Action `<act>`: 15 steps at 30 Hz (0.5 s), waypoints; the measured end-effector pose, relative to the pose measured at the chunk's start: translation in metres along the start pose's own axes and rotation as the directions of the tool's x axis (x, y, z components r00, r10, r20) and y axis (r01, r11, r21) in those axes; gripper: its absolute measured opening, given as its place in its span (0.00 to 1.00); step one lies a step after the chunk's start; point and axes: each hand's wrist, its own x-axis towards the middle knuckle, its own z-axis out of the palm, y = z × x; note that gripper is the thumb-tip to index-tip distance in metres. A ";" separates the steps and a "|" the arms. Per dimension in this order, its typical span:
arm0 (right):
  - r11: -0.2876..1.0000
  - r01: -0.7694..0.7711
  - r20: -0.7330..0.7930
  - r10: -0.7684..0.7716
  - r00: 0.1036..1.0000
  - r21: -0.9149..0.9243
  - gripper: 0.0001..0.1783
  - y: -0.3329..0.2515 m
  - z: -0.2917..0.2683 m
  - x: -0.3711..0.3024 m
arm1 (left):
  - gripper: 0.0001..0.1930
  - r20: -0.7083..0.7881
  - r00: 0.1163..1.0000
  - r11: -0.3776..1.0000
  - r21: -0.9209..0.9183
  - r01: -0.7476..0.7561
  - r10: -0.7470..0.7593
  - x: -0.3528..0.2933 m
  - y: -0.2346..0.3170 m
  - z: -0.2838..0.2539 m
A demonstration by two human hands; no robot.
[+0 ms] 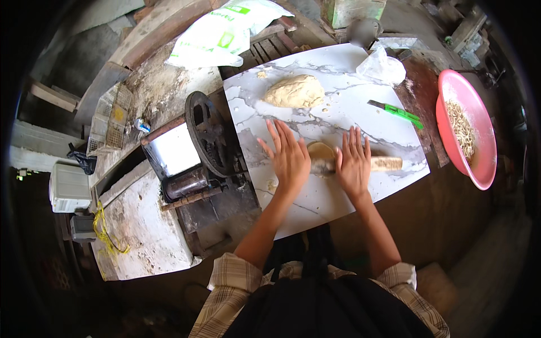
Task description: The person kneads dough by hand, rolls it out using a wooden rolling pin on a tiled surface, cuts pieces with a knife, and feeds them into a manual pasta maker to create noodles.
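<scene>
Both my hands lie palm down on a marble-patterned board, fingers stretched out. Beneath my right hand [354,163] is a pale wooden rolling pin [386,164], one end sticking out to the right. My left hand [292,160] presses flat on the other side, its fingers spread; what lies under its palm is hidden. Between the hands shows a small flattened piece of dough [320,150] against the pin. Farther up the board rests a large lump of pale dough [295,91], untouched.
A green utility knife [397,112] and a white plastic bag [381,67] lie on the board [338,62]. At right stands a pink basin [445,101] with thin dough-coloured strips [461,128]. A roller machine with a dark wheel [209,135] adjoins the left edge. White-green sacks [225,34] lie behind.
</scene>
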 end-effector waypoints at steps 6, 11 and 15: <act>0.997 -0.052 -0.110 0.045 0.993 -0.059 0.27 0.004 0.011 0.021 | 0.33 -0.161 0.987 1.000 0.015 -0.006 0.008 0.027 0.006 0.002; 0.998 -0.015 -0.055 0.018 0.998 0.053 0.27 -0.016 -0.019 -0.035 | 0.32 -0.029 0.998 0.995 0.082 -0.057 0.059 -0.032 -0.001 -0.009; 0.999 0.048 -0.102 -0.048 0.994 -0.001 0.26 -0.010 -0.012 -0.029 | 0.30 0.001 0.996 0.995 0.033 -0.089 0.089 -0.032 -0.005 -0.007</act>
